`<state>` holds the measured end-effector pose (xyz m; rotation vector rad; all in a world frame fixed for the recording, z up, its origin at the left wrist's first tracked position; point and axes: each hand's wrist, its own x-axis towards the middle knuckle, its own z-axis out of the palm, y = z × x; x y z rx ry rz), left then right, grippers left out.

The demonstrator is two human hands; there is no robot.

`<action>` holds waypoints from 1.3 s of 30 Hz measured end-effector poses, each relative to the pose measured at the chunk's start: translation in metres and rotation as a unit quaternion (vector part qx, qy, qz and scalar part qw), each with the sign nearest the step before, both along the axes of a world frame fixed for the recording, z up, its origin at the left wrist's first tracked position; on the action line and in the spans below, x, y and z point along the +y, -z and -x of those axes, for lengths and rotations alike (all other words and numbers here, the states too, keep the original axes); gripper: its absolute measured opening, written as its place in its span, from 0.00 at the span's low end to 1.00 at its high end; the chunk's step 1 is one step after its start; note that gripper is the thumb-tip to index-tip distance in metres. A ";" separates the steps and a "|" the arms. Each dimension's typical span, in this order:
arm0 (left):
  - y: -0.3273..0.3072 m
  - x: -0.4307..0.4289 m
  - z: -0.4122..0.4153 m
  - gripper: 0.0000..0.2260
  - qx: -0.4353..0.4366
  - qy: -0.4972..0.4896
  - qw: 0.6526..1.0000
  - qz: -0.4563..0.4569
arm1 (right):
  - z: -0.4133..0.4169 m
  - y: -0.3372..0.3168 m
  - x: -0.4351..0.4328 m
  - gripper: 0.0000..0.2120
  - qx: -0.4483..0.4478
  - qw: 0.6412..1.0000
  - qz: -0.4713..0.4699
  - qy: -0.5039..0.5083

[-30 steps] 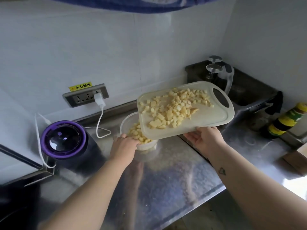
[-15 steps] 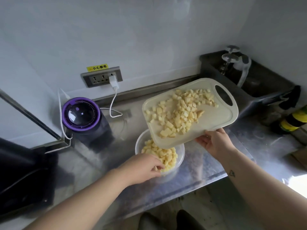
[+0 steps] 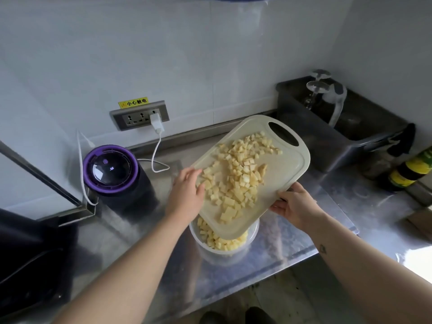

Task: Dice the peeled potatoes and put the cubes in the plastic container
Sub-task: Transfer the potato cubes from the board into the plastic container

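Observation:
A pale cutting board (image 3: 284, 174) is tilted over the round clear plastic container (image 3: 251, 239), its low corner above the rim. Several potato cubes (image 3: 236, 181) lie spread on the board, and more cubes (image 3: 216, 240) sit inside the container. My right hand (image 3: 295, 205) grips the board's near right edge from below. On the board's left side, my left hand (image 3: 187, 191) lies with straight fingers against the cubes. The container stands near the front edge of the steel counter.
A purple-rimmed black appliance (image 3: 109, 170) stands at the left, its white cable plugged into the wall socket (image 3: 140, 115). A dark sink (image 3: 339, 127) with a tap is at the back right. Bottles (image 3: 409, 170) stand at the far right. The counter's front edge (image 3: 268, 271) runs just below the container.
My left hand has left the container and moved up onto the board against the cubes. The board has tilted more steeply over the container.

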<state>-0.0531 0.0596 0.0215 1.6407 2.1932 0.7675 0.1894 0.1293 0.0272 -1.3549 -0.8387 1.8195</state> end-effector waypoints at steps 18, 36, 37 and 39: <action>0.007 -0.014 -0.004 0.16 -0.048 -0.026 0.998 0.032 | -0.003 0.005 0.018 0.17 -0.022 0.999 -0.024 0.032; -0.017 0.036 -0.014 0.24 0.026 0.065 0.997 0.017 | -0.004 -0.003 0.016 0.16 -0.045 0.997 -0.048 0.031; -0.018 0.043 -0.016 0.24 0.046 0.072 0.996 0.040 | -0.004 -0.003 0.016 0.16 -0.049 0.997 -0.049 0.030; -0.015 0.045 -0.018 0.23 0.070 0.089 0.991 0.068 | -0.002 -0.005 0.016 0.16 -0.049 0.997 -0.049 0.032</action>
